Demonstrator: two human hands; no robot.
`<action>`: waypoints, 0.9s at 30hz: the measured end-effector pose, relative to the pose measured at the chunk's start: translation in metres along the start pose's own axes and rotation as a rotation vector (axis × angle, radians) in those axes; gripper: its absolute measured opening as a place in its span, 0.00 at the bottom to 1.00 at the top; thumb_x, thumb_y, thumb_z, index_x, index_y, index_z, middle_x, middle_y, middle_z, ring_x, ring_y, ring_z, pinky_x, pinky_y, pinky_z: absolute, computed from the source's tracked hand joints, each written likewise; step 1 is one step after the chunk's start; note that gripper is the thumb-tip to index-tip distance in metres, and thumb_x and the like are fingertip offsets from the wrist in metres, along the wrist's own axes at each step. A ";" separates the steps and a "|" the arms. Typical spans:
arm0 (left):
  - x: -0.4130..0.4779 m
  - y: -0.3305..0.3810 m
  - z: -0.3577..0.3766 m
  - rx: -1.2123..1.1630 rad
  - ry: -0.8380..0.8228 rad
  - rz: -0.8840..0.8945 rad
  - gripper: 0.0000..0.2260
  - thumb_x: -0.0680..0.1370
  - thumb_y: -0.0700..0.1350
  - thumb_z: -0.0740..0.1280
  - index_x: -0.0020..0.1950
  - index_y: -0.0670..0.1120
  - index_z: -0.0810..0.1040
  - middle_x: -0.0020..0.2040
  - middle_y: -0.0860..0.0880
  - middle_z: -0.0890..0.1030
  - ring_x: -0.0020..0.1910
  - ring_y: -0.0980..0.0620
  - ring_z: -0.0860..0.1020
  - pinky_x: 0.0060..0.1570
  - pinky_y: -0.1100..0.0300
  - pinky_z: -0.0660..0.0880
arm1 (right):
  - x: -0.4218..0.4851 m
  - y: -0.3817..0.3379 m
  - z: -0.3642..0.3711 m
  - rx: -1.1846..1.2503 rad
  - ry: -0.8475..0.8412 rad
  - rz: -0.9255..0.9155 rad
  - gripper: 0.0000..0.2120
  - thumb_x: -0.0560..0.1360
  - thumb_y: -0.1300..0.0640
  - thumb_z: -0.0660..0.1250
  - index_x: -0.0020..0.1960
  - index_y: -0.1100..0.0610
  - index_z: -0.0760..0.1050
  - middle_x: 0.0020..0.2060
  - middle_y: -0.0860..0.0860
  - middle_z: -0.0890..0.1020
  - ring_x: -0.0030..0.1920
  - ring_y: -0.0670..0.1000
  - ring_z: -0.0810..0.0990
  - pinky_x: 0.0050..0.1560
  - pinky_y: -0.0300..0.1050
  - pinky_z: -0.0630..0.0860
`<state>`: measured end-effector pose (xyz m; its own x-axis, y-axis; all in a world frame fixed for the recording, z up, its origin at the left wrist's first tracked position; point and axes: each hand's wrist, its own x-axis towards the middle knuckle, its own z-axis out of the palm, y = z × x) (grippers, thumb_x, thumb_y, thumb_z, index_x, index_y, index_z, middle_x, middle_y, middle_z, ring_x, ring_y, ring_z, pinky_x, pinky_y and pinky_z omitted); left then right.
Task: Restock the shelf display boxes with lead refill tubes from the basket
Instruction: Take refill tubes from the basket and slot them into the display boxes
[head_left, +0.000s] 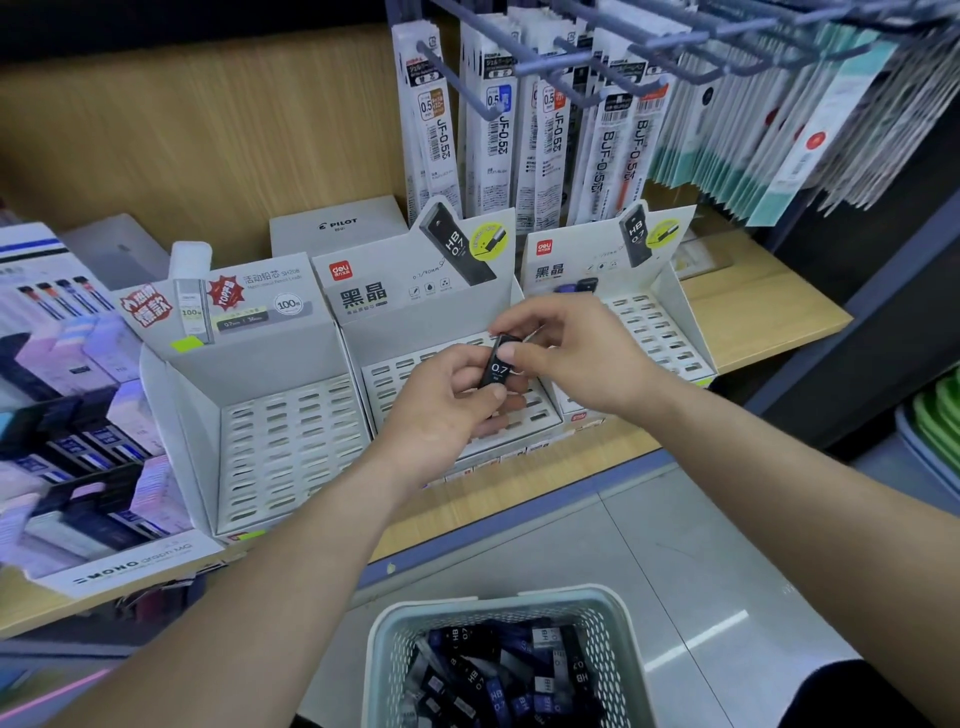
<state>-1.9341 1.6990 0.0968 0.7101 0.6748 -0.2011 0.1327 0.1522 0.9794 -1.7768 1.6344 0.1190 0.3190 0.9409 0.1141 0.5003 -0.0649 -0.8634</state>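
Both hands are on one black lead refill tube (497, 362), held in the air just above the slotted tray of the middle display box (395, 374). The tube's long axis runs nearly up-and-down in the view, with the top end tipped a bit to the right and toward the box's back card. The "0.7" print faces the camera. The left hand (447, 400) has its thumb and curled fingers pinching the lower end, and the right hand (561, 353) pinches the upper end between thumb and forefinger.

The tray slots I can see in the middle box look empty, same for the left display box (291, 441) and the right display box (654, 327), which sit side by side touching on the wooden shelf (753, 312). The boxes' angled side walls stand on either side of each tray. Hanging refill packs (524, 130) drop down close behind the back cards.

The basket (498, 597) sits low in front, below the shelf edge, with a jumble of tubes (493, 670) lying every which way.
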 end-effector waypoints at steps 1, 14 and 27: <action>0.000 0.000 -0.001 0.058 0.010 0.022 0.09 0.81 0.33 0.64 0.58 0.45 0.77 0.50 0.48 0.86 0.50 0.50 0.85 0.51 0.58 0.81 | 0.001 0.000 -0.005 0.044 0.017 0.008 0.09 0.73 0.64 0.74 0.52 0.54 0.81 0.41 0.47 0.82 0.39 0.45 0.81 0.47 0.41 0.80; 0.007 -0.010 0.003 0.945 0.053 0.083 0.19 0.78 0.52 0.70 0.69 0.53 0.74 0.70 0.55 0.73 0.69 0.53 0.70 0.65 0.60 0.64 | 0.013 0.064 -0.080 -0.333 0.450 0.051 0.07 0.77 0.63 0.71 0.53 0.55 0.83 0.43 0.47 0.82 0.45 0.47 0.82 0.49 0.26 0.73; 0.012 -0.017 0.002 0.947 0.059 0.029 0.21 0.78 0.53 0.70 0.71 0.55 0.73 0.71 0.56 0.72 0.70 0.53 0.69 0.67 0.58 0.65 | 0.024 0.084 -0.068 -0.421 0.337 -0.047 0.09 0.78 0.65 0.68 0.55 0.57 0.84 0.48 0.51 0.85 0.47 0.49 0.82 0.57 0.41 0.77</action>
<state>-1.9263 1.7029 0.0776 0.6892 0.7085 -0.1517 0.6396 -0.4965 0.5868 -1.6724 1.6284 0.0827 0.4943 0.7915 0.3594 0.7778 -0.2181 -0.5895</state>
